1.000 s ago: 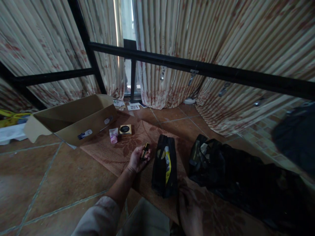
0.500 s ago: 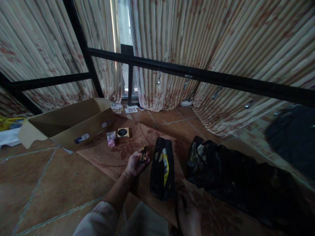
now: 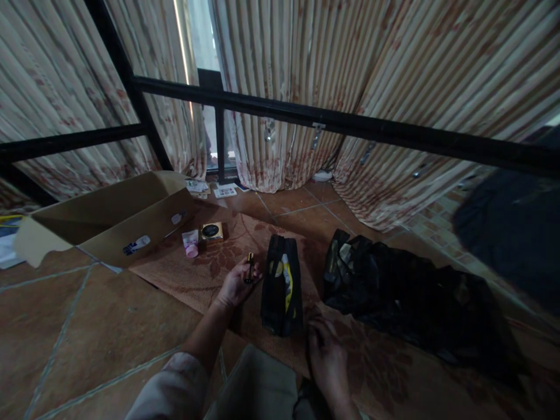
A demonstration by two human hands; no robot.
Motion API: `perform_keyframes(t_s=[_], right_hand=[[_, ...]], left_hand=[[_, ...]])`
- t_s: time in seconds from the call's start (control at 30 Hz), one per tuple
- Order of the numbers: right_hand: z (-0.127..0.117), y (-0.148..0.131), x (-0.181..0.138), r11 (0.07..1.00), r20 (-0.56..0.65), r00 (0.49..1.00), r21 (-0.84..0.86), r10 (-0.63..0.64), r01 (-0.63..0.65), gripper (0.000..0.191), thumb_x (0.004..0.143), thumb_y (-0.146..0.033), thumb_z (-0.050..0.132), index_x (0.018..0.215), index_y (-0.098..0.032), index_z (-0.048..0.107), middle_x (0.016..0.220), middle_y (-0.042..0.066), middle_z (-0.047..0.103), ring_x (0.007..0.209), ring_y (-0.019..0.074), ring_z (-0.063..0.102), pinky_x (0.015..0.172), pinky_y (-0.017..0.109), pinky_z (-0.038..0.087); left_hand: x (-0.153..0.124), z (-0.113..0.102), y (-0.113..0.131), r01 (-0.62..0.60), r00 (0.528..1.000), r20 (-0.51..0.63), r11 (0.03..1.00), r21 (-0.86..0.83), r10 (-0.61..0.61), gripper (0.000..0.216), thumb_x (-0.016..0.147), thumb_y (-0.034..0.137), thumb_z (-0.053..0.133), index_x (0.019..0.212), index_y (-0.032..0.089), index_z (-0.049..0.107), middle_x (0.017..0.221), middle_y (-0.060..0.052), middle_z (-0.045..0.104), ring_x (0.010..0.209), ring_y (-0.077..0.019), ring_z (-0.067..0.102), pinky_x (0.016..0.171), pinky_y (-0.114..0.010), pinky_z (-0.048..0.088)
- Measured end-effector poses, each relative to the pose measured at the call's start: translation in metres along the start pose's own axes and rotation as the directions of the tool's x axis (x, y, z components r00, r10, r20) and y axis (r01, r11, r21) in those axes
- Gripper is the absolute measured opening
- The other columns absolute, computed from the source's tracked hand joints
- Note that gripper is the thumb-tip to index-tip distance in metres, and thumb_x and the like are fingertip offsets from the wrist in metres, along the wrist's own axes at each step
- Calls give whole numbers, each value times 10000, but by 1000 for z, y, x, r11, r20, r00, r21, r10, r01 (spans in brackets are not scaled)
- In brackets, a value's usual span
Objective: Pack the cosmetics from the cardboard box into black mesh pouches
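Note:
My left hand is closed around a small black-and-gold cosmetic tube, which stands upright in the fingers. To its right a black zip bag sits upright on the reddish-brown mat, its top parted over something yellow and white. My right hand rests low beside the bag's near right corner, fingers loosely bent and partly in shadow; nothing shows in them. Further left on the mat lie a pink-and-white squeeze tube and a gold box with a black round label.
A long open cardboard box stands at the left. A large black plastic bag lies at the right. Beyond are papers on tiles, pleated curtains and a black metal rail. A dark rounded shape fills the far right.
The view has shifted slightly, so most things sit further left and a little higher. The cosmetic tube stands more upright in my left hand. My right hand stays beside the zip bag.

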State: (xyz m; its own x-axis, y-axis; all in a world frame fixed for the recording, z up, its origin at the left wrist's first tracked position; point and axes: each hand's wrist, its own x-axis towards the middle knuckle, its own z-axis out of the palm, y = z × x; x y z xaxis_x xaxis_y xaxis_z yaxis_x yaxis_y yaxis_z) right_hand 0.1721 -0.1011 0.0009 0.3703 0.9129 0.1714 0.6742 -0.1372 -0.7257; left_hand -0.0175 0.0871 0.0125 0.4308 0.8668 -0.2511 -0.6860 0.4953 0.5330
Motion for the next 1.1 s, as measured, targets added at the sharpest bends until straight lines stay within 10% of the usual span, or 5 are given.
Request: perform_keyframes(t_s=[0.2,0.47,0.63,0.83,1.1], right_hand=[[3,3,0,1000,-20,1000,1,-6,6,284,901,-323,366,934,-205,621,1046,69,610,952,165,594,836,279,465],[4,5,0,1000,-23,1000,4,-7,7,263,896,-331,382,951,-234,621,1046,46,612,919,153,610,775,252,481],[3,3,0,999,-23,1000,40,-9,10,253,896,-330,376,910,-228,608,1024,46,608,919,154,603,779,252,474],[2,1,1,998,-9,1000,69,1,0,244,897,-316,370,921,-239,600,1002,34,613,884,146,607,767,241,469],[1,-1,2,993,-1,1000,112,23,-23,247,890,-288,366,899,-234,607,977,33,616,882,143,605,778,244,465]], left_hand=[[-13,11,1,-176,975,-66,923,342,211,336,672,218,695,971,186,545,829,5,603,724,-111,581,676,-226,445],[-45,66,38,-393,884,217,406,825,414,204,817,376,543,861,177,540,740,22,546,664,-98,496,614,-203,393],[-66,103,45,-465,851,385,170,869,358,185,876,329,468,975,192,544,892,-18,592,780,-121,550,716,-229,424],[-75,124,39,-480,827,410,106,871,384,224,851,329,519,1035,205,550,968,-56,630,868,-162,596,762,-266,454],[-71,133,30,-566,666,575,-179,805,476,185,768,260,633,951,241,633,1012,-39,583,1001,-193,549,866,-325,439]])
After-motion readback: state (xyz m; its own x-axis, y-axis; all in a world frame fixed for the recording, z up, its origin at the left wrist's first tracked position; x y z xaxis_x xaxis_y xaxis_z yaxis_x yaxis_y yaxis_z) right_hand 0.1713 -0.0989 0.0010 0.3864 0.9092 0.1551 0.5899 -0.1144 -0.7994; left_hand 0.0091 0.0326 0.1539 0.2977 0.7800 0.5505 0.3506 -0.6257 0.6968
